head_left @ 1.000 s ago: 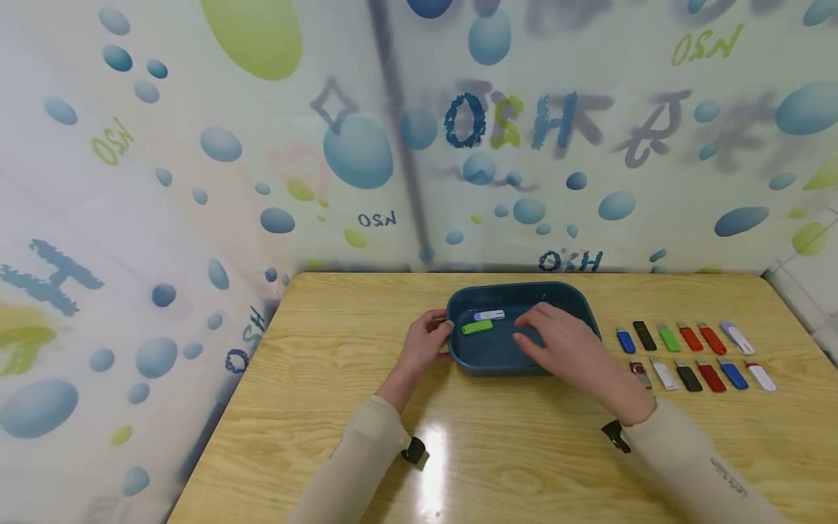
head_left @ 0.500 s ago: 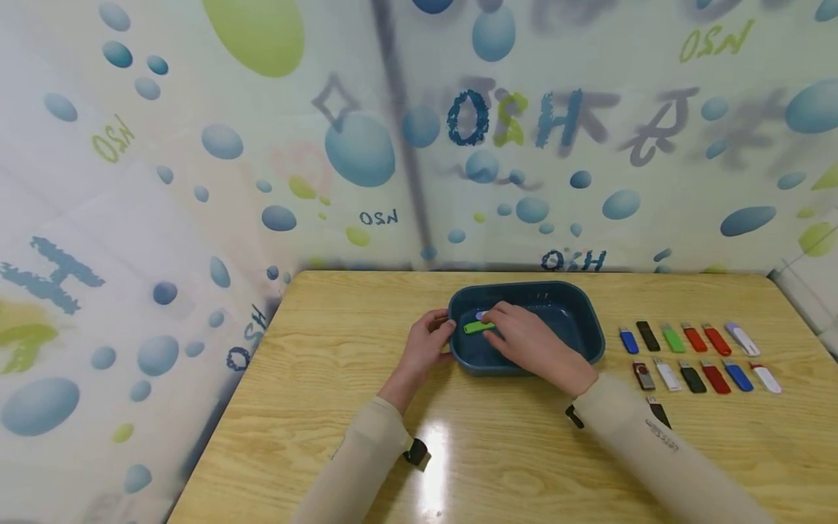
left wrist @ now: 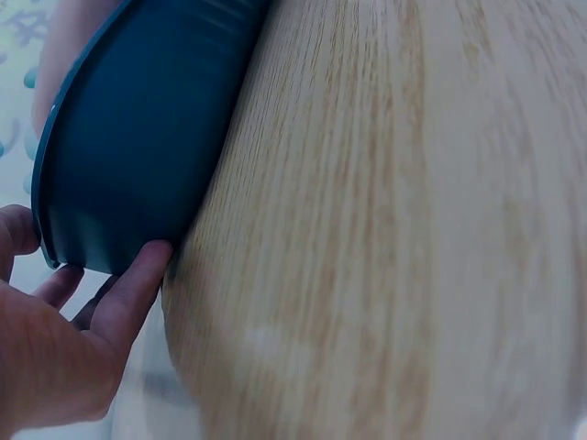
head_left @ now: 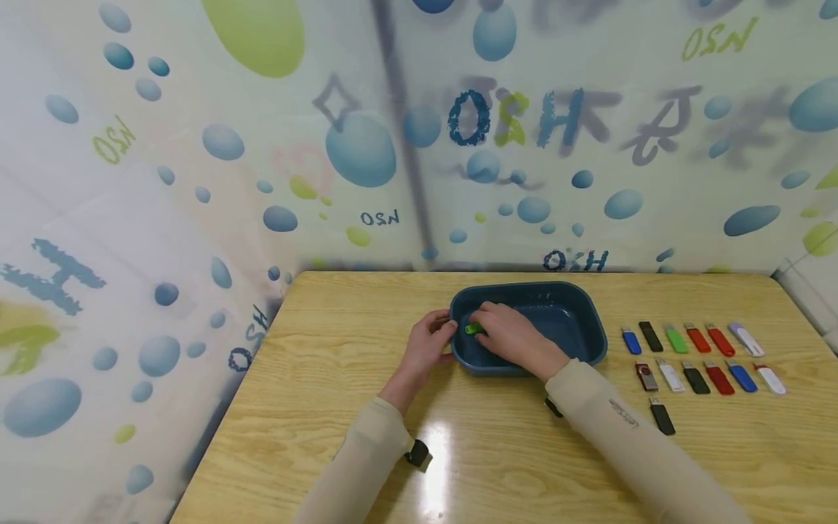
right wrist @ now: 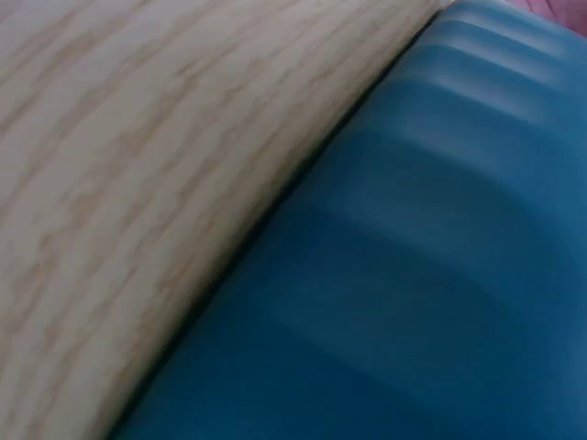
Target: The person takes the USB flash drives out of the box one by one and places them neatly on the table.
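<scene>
A dark blue plastic box [head_left: 556, 325] stands on the table. My left hand [head_left: 425, 346] grips its left end, thumb at the rim and fingers along the outer wall; in the left wrist view those fingers [left wrist: 138, 289] touch the outside near the base. My right hand [head_left: 513, 335] reaches inside, thumb and fingers closing around a green USB stick [head_left: 473, 328], whose left end pokes out. The white and purple USB stick seen beside it earlier is hidden by that hand. Only the box's wall [right wrist: 385, 275] and the table show clearly in the right wrist view.
Right of the box lie several USB sticks in two rows, among them a blue one [head_left: 631, 340] and a red one [head_left: 720, 339]. A lone black stick [head_left: 662, 416] lies below them. A patterned curtain [head_left: 314, 145] hangs behind the wooden table [head_left: 327, 335].
My right hand has moved left inside the box, over the white and purple stick and onto the green one. Its forearm has uncovered the lone black stick. My left hand keeps its grip.
</scene>
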Action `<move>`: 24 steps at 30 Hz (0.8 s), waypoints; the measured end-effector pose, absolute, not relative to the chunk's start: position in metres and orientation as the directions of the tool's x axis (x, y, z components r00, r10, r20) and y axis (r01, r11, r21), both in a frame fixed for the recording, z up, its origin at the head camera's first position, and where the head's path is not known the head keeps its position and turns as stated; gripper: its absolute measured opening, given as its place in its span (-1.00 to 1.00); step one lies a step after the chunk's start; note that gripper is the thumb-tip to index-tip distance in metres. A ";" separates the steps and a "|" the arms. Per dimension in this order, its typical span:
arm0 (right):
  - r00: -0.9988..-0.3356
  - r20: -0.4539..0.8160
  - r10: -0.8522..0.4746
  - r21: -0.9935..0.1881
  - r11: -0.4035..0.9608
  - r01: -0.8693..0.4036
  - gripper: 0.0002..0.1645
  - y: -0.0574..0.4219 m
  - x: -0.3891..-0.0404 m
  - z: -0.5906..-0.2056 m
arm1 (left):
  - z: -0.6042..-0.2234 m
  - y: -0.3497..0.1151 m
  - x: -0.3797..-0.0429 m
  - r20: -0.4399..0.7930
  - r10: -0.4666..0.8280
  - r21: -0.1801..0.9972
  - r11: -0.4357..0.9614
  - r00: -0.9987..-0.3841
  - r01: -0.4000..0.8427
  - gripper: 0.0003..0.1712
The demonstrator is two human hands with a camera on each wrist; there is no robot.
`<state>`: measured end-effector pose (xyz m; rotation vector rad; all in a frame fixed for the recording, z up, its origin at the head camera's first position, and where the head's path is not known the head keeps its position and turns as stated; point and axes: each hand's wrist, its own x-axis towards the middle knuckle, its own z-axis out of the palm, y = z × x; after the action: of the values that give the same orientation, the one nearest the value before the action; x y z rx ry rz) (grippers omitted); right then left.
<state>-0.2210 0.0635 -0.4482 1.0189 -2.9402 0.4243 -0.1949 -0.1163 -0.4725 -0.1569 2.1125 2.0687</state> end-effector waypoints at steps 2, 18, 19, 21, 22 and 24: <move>-0.792 0.082 -0.605 -0.244 0.758 -0.605 -0.69 0.062 -0.222 -0.450 | -0.473 -0.116 -0.195 -0.207 0.053 0.978 0.026 -0.977 -0.206 -0.54; -0.804 0.070 -0.590 -0.170 0.788 -0.592 -0.79 0.057 -0.228 -0.457 | -0.472 -0.116 -0.194 -0.210 0.069 0.978 0.016 -0.975 -0.210 -0.52; -0.807 0.063 -0.588 -0.170 0.790 -0.589 -0.79 0.057 -0.227 -0.457 | -0.472 -0.116 -0.193 -0.209 0.068 0.978 0.015 -0.976 -0.208 -0.52; -0.811 0.051 -0.583 -0.174 0.794 -0.582 -0.78 0.057 -0.227 -0.457 | -0.471 -0.116 -0.193 -0.207 0.067 0.978 0.015 -0.976 -0.206 -0.52; -0.810 0.047 -0.584 -0.178 0.793 -0.582 -0.78 0.057 -0.227 -0.457 | -0.471 -0.116 -0.193 -0.205 0.066 0.979 0.014 -0.976 -0.205 -0.53; -0.807 0.043 -0.589 -0.193 0.787 -0.586 -0.77 0.058 -0.227 -0.457 | -0.471 -0.116 -0.193 -0.203 0.066 0.979 0.013 -0.977 -0.203 -0.53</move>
<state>-0.2270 0.0577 -0.4571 0.9822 -2.9881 0.3133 -0.1927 -0.1162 -0.4706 -0.1435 2.0902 2.0765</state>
